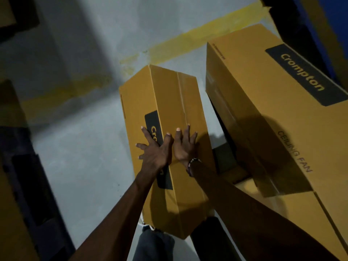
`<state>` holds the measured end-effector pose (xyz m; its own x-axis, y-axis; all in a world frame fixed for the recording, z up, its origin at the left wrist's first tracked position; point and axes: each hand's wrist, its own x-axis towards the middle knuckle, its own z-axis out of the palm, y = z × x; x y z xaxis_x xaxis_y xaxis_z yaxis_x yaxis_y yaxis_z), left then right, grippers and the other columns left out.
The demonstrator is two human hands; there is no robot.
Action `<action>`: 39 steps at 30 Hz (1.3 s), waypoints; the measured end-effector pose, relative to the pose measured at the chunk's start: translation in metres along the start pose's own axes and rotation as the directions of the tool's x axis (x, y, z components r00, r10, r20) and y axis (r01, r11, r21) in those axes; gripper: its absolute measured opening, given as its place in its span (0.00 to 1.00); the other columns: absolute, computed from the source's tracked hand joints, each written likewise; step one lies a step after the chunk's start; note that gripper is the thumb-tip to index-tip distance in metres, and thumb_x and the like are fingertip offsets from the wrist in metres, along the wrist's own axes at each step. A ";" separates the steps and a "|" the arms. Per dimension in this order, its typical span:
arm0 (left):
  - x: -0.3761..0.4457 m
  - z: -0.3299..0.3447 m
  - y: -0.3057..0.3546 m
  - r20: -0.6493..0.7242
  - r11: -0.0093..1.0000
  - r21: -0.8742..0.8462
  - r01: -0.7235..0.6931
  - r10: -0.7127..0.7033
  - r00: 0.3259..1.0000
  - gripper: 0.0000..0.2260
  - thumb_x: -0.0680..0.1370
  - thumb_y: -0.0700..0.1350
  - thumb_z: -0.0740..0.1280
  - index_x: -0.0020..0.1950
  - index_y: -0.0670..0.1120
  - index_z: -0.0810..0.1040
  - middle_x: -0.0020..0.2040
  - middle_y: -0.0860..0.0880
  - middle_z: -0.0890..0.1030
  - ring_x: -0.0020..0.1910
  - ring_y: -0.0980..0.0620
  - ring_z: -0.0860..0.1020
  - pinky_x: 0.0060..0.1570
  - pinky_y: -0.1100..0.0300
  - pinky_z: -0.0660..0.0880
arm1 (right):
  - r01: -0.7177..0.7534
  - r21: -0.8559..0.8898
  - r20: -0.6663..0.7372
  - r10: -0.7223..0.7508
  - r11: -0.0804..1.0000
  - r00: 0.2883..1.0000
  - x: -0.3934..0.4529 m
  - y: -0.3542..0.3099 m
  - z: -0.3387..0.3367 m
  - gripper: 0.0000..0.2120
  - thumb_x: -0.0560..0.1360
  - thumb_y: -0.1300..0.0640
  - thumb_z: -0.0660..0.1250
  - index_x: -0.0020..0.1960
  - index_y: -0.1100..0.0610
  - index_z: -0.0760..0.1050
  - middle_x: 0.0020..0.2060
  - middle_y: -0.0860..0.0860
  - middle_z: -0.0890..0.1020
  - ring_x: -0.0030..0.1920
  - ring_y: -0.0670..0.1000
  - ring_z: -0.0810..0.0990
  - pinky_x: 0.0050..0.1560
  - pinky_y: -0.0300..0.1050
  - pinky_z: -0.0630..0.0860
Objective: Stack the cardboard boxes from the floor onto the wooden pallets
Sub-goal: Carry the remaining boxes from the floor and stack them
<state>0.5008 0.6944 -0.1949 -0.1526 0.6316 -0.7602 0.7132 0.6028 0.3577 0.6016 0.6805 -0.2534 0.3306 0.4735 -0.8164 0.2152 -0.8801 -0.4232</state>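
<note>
A long yellow-brown cardboard box [175, 102] with a black "Crompton" label stands on the grey floor in the middle of the view. My left hand [153, 150] lies flat with spread fingers over the box's left top edge and label. Beside it, thumbs almost touching, my right hand [184, 146] presses flat on the top face. A larger box [263, 113] marked "Crompton" and "CEILING FAN" lies to the right, raised above the floor. What it rests on is hidden.
A yellow painted line [188, 38] crosses the grey concrete floor [79, 147] behind the boxes. Dark stacked shapes [28, 185], dim and blurred, stand along the left edge. Another cardboard surface [301, 219] lies at the lower right. My trouser leg [154, 243] shows below the box.
</note>
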 end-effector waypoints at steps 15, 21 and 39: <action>0.024 -0.035 -0.051 0.037 0.964 -0.210 -0.162 0.173 0.984 0.47 0.76 0.71 0.60 0.84 0.56 0.36 0.85 0.48 0.43 0.83 0.37 0.46 0.80 0.38 0.52 | 0.014 -0.066 -0.031 -0.016 0.998 0.999 0.020 0.022 -0.013 0.39 0.82 0.31 0.54 0.85 0.46 0.44 0.82 0.62 0.50 0.81 0.66 0.54 0.80 0.63 0.53; 0.045 -0.045 -0.085 0.048 0.934 -0.324 -0.152 0.176 0.983 0.50 0.68 0.83 0.58 0.81 0.66 0.38 0.85 0.58 0.46 0.84 0.45 0.52 0.79 0.38 0.58 | 0.082 -0.069 -0.035 -0.085 0.994 0.996 0.027 0.035 -0.011 0.43 0.79 0.30 0.60 0.84 0.46 0.46 0.78 0.62 0.60 0.76 0.66 0.63 0.75 0.63 0.63; 0.003 -0.105 -0.085 0.060 0.719 -0.680 -0.144 0.250 0.966 0.42 0.74 0.66 0.72 0.82 0.60 0.56 0.76 0.51 0.72 0.68 0.50 0.78 0.69 0.41 0.74 | 0.252 -0.112 0.006 -0.253 0.961 0.967 -0.072 -0.012 -0.061 0.47 0.75 0.40 0.74 0.84 0.51 0.53 0.68 0.61 0.77 0.66 0.62 0.77 0.62 0.55 0.76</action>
<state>0.3677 0.6962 -0.1705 0.0723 0.7320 -0.6774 0.0698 0.6738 0.7356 0.6308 0.6588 -0.1655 0.2600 0.6805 -0.6850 0.3935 -0.7225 -0.5684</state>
